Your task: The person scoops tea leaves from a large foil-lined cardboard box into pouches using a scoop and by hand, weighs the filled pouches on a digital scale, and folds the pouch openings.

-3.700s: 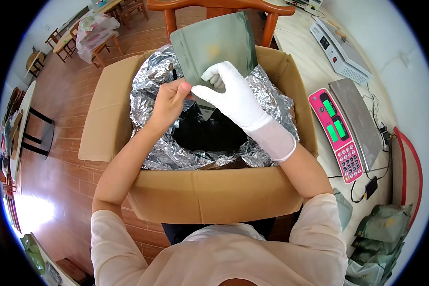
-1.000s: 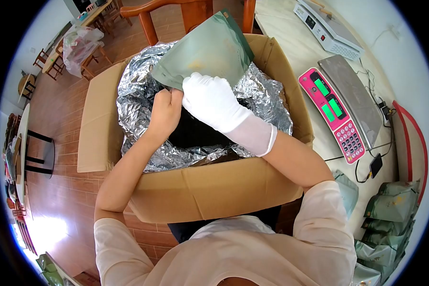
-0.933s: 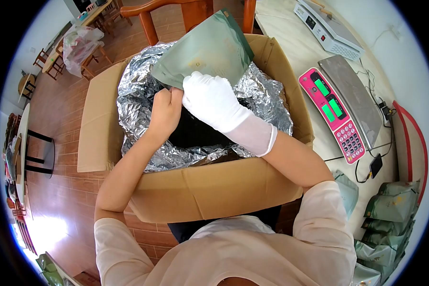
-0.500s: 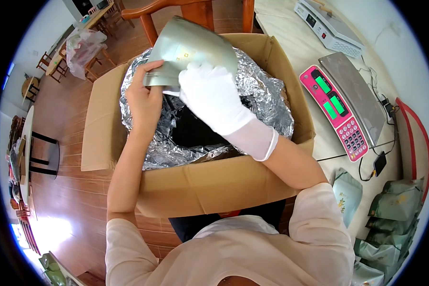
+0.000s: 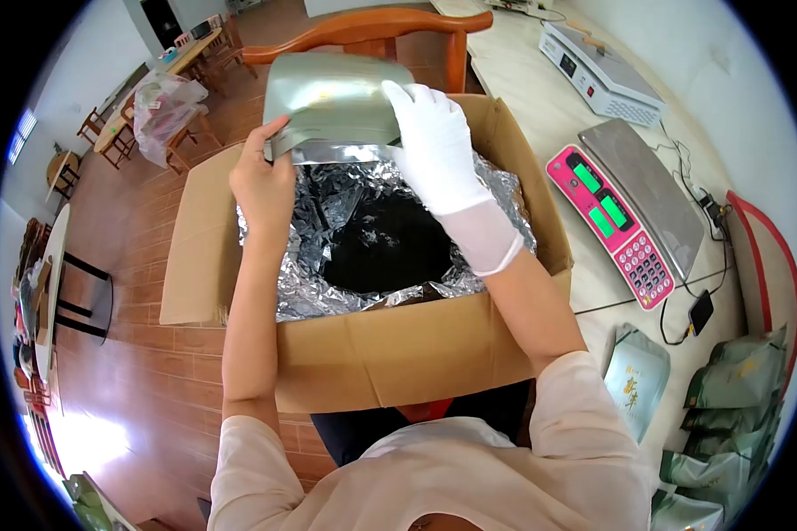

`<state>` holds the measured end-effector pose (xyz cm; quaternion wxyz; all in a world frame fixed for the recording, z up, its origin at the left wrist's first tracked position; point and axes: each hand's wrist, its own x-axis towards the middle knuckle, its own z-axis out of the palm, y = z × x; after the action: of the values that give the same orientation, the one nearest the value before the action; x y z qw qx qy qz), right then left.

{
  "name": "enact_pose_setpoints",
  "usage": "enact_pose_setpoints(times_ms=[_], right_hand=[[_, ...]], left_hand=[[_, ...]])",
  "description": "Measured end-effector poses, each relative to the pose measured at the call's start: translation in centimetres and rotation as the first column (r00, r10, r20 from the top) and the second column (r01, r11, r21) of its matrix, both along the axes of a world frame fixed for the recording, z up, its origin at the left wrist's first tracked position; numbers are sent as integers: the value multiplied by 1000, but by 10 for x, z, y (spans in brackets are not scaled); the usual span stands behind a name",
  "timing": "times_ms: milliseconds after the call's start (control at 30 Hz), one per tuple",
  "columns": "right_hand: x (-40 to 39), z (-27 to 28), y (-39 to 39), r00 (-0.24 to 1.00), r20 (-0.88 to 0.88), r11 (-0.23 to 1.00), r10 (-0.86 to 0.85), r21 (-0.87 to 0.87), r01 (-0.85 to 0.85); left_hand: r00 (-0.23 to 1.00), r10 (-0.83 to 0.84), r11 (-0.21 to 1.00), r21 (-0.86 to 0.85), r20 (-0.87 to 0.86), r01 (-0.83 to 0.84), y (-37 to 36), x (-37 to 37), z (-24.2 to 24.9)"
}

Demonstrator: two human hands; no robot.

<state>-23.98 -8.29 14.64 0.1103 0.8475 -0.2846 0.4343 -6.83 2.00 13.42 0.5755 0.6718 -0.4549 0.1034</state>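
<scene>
Pale green foil pouch (image 5: 332,102) is held up over the far side of a cardboard box (image 5: 407,367). My left hand (image 5: 266,181), bare, pinches its near left corner. On the other side my right hand (image 5: 438,146), in a white glove, grips the pouch's right end with the thumb along its edge. The pouch's near edge shows a silvery strip, facing me. Below both hands, crumpled silver foil (image 5: 314,288) lines the box around a heap of dark loose material (image 5: 390,248), too dark to make out.
A pink scale (image 5: 607,212) with green displays and a metal plate stands on the table at right. Behind it is a white boxy device (image 5: 598,75). One flat pouch (image 5: 638,380) and several filled pouches (image 5: 735,376) lie nearer. A wooden chair (image 5: 372,31) stands behind the box.
My right hand has moved from the pouch's front to its right end. The pouch has tipped so its silvery near edge shows, and the dark heap is less covered.
</scene>
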Motion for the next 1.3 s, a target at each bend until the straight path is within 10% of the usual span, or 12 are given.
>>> enact_pose_setpoints(times_ms=[167, 300, 400, 567, 667, 1033, 1300], right_hand=[[-7, -2, 53, 857, -16, 809, 515, -322, -492], [3, -8, 71, 931, 110, 935, 347, -113, -335], [-12, -12, 63, 982, -151, 940, 116, 337, -59], [-51, -26, 46, 788, 377, 669, 486, 419, -614], [-76, -3, 63, 804, 416, 647, 426, 481, -592], [-116, 25, 161, 779, 300, 777, 551, 156, -610], [-109, 36, 100, 923, 328, 883, 203, 346, -317]], left_hand=[[967, 44, 998, -50, 252, -32, -7, -2, -2], [975, 0, 1000, -8, 223, 2, 4, -36, 12], [937, -175, 978, -57, 303, 201, 13, -65, 7], [802, -369, 914, 28, 470, 405, 43, -116, 1], [624, -422, 849, 45, 658, 526, 62, -163, -24], [588, -486, 835, 145, 647, 530, 98, -223, -1], [574, -414, 845, 63, 706, 531, 70, -216, 18]])
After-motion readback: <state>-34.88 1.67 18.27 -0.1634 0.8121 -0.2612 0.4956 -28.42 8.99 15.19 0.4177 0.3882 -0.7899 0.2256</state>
